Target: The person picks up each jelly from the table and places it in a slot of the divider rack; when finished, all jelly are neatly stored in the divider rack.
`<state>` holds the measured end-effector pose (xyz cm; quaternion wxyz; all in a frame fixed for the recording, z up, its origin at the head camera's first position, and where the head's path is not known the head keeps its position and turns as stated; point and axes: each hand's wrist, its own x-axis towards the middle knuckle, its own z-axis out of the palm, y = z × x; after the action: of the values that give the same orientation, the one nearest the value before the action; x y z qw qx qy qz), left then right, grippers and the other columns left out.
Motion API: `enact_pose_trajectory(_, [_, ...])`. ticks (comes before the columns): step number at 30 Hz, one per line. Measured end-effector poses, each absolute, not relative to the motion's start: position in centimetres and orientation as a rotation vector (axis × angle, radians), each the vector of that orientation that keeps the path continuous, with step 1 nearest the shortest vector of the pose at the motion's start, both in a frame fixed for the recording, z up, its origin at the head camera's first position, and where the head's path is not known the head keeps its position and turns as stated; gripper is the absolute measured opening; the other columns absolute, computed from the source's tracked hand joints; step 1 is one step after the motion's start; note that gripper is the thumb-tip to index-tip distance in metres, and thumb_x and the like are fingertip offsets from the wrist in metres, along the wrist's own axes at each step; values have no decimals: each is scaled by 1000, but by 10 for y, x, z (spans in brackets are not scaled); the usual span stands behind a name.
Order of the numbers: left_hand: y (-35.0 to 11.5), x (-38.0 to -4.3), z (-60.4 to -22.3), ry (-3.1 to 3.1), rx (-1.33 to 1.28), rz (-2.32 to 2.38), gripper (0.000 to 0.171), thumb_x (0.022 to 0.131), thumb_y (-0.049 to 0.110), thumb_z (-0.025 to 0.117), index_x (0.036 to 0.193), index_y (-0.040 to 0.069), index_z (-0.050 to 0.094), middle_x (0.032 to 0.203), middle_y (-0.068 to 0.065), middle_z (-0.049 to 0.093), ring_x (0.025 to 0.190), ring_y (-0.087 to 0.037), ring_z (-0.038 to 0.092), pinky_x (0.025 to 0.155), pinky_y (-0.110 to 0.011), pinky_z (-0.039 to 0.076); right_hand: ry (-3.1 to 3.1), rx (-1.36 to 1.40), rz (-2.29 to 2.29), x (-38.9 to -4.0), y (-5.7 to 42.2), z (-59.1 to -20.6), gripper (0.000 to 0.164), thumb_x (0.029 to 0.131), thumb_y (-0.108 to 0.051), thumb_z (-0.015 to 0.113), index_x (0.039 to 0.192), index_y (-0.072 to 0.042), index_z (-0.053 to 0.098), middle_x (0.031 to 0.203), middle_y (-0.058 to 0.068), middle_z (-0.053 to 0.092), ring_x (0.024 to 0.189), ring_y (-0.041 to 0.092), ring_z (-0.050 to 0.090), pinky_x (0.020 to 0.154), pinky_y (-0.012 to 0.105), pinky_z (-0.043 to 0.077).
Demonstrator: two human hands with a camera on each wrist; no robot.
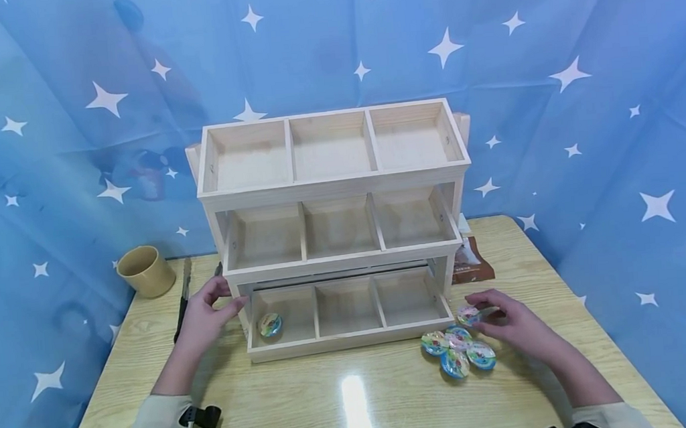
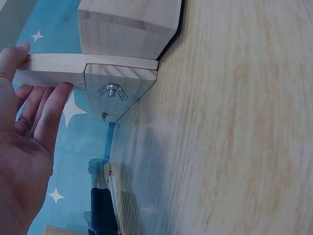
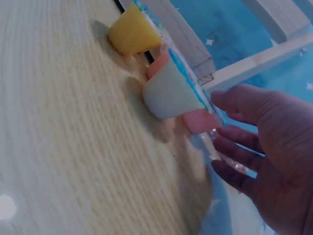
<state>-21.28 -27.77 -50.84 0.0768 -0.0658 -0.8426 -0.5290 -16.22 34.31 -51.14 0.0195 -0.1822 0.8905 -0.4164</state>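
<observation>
A pale wooden rack (image 1: pixel 341 266) with three stepped trays stands in the middle of the table. My left hand (image 1: pixel 211 311) holds its left side at the lowest tray; the left wrist view shows thumb and fingers on opposite faces of a wooden bar (image 2: pixel 54 68). Beyond the rack's right front corner, my right hand (image 1: pixel 515 325) has thumb and fingertips around the rim of a small jelly cup (image 1: pixel 468 315). Several more jelly cups (image 1: pixel 454 363) with printed lids cluster just in front of it. One jelly cup (image 1: pixel 270 325) sits in the bottom tray's left compartment.
A tan mug (image 1: pixel 147 273) stands at the table's back left, with a dark-handled tool (image 1: pixel 184 300) lying beside it. Behind the rack's right side is a brown packet (image 1: pixel 472 262). A blue curtain (image 1: pixel 330 47) with white stars hangs around the table's back and sides.
</observation>
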Motion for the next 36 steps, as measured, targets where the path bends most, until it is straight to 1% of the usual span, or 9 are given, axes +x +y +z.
enact_pose_trajectory(4, [-278,-213,-509,-2522,-204,-1595,40,103,25,84,136,7,69,123,-13,75,113,-11,66,93,-29,54,2723,-548,-1294,-165,345,-517,45,104,-11,79,145,0,65,140,16,67,114,28,69,92,36,61])
enact_pose_trajectory(10, [-279,-213,-510,-2527,-201,-1605,41,102,26,84,136,7,69,124,-14,75,114,-13,66,91,-27,55,2699,-496,-1296,-167,345,-522,48,104,-17,80,147,-2,65,137,13,71,112,25,70,92,35,60])
enact_pose_trajectory(14, [-279,-213,-510,-2528,-207,-1594,40,103,25,84,134,6,69,123,-15,74,113,-12,65,90,-27,55,2707,-479,-1289,-168,345,-525,49,104,-16,80,148,-1,64,136,13,71,110,22,69,90,32,60])
enact_pose_trajectory(19, [-280,-213,-511,-2519,-215,-1603,38,103,24,83,134,6,69,123,-16,74,112,-11,65,87,-27,57,2776,-454,-1286,-168,343,-528,45,100,-9,82,142,-2,68,127,10,74,101,15,68,85,29,59])
enact_pose_trajectory(21, [-280,-214,-511,-2518,-217,-1608,38,103,24,83,133,5,69,123,-16,73,112,-11,65,87,-27,56,2817,-446,-1295,-166,342,-529,43,97,-6,82,138,-5,69,123,7,73,99,14,67,84,29,59])
enact_pose_trajectory(25, [-279,-214,-512,-2512,-216,-1620,38,102,24,84,133,5,69,122,-16,74,112,-12,65,88,-27,56,2895,-447,-1322,-164,339,-526,41,94,-2,84,131,-11,70,118,3,72,100,14,66,85,30,58])
enact_pose_trajectory(30, [-280,-214,-512,-2509,-211,-1627,40,102,23,84,135,7,69,124,-15,74,113,-11,65,88,-27,56,2980,-458,-1333,-161,333,-519,45,88,1,88,127,-16,72,116,-2,71,102,13,64,87,35,56])
enact_pose_trajectory(33, [-280,-214,-512,-2519,-206,-1615,40,103,22,84,136,7,68,124,-14,74,113,-10,64,90,-27,55,3030,-459,-1319,-160,329,-515,48,86,2,90,126,-17,73,116,-4,71,105,9,63,89,34,55])
enact_pose_trajectory(36, [-280,-214,-512,-2525,-203,-1602,40,103,21,83,137,7,68,125,-14,74,113,-9,64,92,-28,53,3068,-479,-1301,-158,324,-510,50,84,2,91,126,-18,73,118,-6,71,108,6,62,91,30,55])
